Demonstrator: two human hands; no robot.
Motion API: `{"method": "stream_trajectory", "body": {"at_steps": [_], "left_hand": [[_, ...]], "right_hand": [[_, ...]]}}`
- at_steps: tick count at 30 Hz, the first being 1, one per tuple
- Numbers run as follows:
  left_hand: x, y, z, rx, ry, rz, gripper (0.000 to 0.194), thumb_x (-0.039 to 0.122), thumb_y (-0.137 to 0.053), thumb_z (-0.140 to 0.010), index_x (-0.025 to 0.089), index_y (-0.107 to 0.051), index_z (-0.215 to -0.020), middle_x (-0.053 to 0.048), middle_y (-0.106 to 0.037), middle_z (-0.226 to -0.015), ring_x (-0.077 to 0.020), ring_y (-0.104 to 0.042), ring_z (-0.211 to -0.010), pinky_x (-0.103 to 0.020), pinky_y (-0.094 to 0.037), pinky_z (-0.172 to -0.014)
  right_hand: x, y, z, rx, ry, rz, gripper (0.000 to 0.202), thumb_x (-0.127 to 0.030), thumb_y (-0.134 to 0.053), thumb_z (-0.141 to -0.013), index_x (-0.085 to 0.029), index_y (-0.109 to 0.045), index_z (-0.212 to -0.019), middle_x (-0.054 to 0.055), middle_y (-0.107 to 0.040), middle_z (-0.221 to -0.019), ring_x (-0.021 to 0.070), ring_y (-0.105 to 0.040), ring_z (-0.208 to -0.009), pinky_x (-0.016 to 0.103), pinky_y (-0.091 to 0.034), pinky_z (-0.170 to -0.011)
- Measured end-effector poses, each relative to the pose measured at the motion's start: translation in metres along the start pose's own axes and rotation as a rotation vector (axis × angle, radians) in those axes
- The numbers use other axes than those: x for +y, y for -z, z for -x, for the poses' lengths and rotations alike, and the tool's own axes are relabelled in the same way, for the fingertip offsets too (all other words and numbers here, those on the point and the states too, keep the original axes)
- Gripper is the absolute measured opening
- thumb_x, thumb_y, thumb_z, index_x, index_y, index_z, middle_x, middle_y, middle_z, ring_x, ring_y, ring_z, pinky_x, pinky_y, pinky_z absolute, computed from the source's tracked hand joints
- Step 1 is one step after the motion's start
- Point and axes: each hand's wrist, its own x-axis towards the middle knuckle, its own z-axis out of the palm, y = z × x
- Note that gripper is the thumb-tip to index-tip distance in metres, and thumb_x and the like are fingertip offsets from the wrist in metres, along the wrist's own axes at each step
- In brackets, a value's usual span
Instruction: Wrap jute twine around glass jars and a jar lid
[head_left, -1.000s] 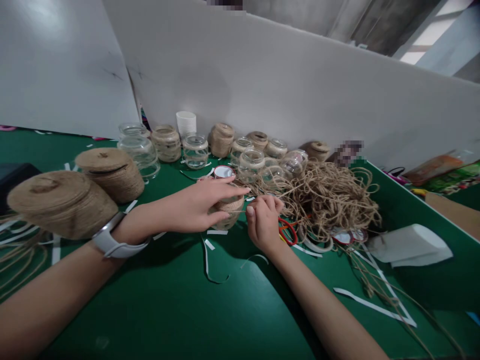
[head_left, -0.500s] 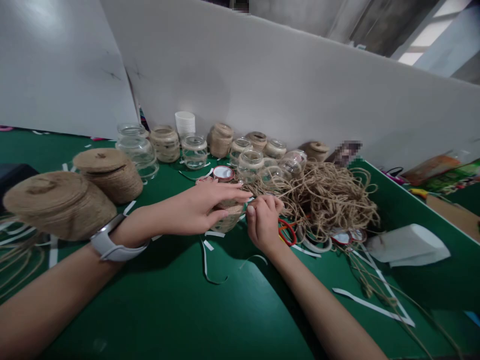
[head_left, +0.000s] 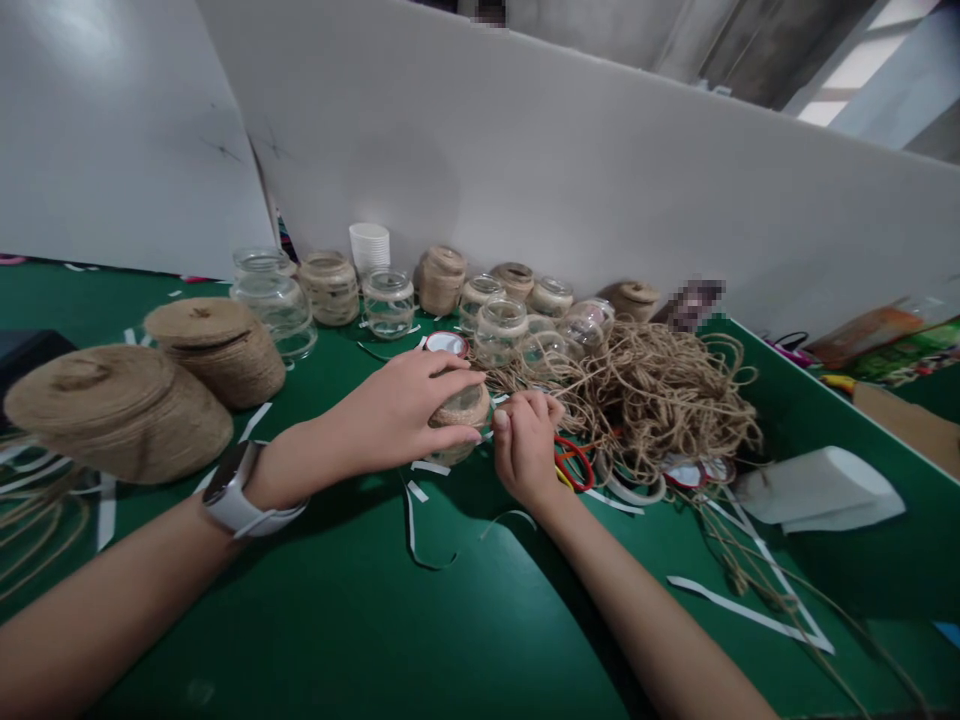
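My left hand [head_left: 401,408], with a watch at its wrist, curves its thumb and fingers around the top of a glass jar [head_left: 459,410] that has twine wound near its rim. The jar is on the green table, partly covered by the hand. Just right of it, my right hand [head_left: 529,440] is closed in a pinch, and what its fingers hold is hidden. Beside my right hand lie red-and-yellow scissors [head_left: 574,464]. A big tangled heap of twine [head_left: 667,395] spreads behind and to the right.
Two lidded twine-wrapped jars [head_left: 120,415] stand at left. Along the white partition [head_left: 525,150] are several glass jars [head_left: 388,303], some twine-wrapped, and stacked white cups [head_left: 370,248]. A white paper roll [head_left: 832,490] lies right; strips of white tape [head_left: 750,610] are scattered about.
My left hand has turned and drawn slightly back to the left, its fingers now curved round the jar, so more of the jar's top shows. My right hand has hardly moved.
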Motion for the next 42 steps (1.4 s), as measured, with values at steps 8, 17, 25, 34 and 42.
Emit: {"method": "stream_trajectory", "body": {"at_steps": [8,17,25,34,42], "left_hand": [[-0.002,0.012,0.003,-0.115,-0.067,0.112,0.044,0.034,-0.058,-0.091,0.018,-0.053,-0.133,-0.011,-0.056,-0.139,-0.0278,-0.042,-0.136,-0.044,-0.033,-0.111],[0.002,0.017,0.002,-0.126,-0.123,0.139,0.033,0.034,-0.052,-0.093,0.018,-0.057,-0.122,-0.012,-0.059,-0.133,-0.0279,-0.049,-0.129,-0.038,-0.042,-0.100],[0.007,0.010,-0.002,-0.088,-0.099,0.135,0.020,0.027,-0.055,-0.090,0.018,-0.062,-0.105,-0.010,-0.067,-0.115,-0.0291,-0.055,-0.121,-0.041,-0.044,-0.097],[0.006,0.025,0.005,-0.213,-0.126,0.223,0.044,0.012,-0.041,-0.092,0.025,-0.047,-0.134,-0.008,-0.051,-0.144,-0.0265,-0.032,-0.143,-0.046,-0.031,-0.114],[-0.002,0.010,0.004,-0.131,-0.102,0.166,0.066,0.039,-0.064,-0.088,0.019,-0.038,-0.145,-0.013,-0.032,-0.156,-0.0299,-0.024,-0.147,-0.049,-0.025,-0.118]], "right_hand": [[0.000,0.001,0.001,-0.029,-0.040,-0.011,0.023,-0.020,-0.035,-0.096,-0.022,-0.046,-0.077,0.001,-0.057,-0.072,0.0191,-0.049,-0.077,0.037,-0.029,-0.078],[0.000,0.000,0.001,-0.014,-0.015,0.006,0.026,-0.022,-0.032,-0.100,-0.022,-0.045,-0.077,0.001,-0.055,-0.072,0.0188,-0.048,-0.077,0.036,-0.029,-0.077],[-0.002,0.000,0.002,-0.023,0.026,-0.002,0.022,-0.019,-0.035,-0.097,-0.021,-0.047,-0.079,0.001,-0.058,-0.074,0.0193,-0.049,-0.079,0.037,-0.030,-0.079],[0.000,0.000,0.002,-0.030,-0.001,0.008,0.021,-0.019,-0.035,-0.096,-0.022,-0.048,-0.079,0.002,-0.058,-0.074,0.0193,-0.048,-0.079,0.037,-0.030,-0.077],[0.001,0.001,0.001,-0.021,0.035,0.009,0.021,-0.019,-0.035,-0.097,-0.022,-0.046,-0.079,0.002,-0.057,-0.074,0.0192,-0.049,-0.080,0.037,-0.030,-0.078]]}}
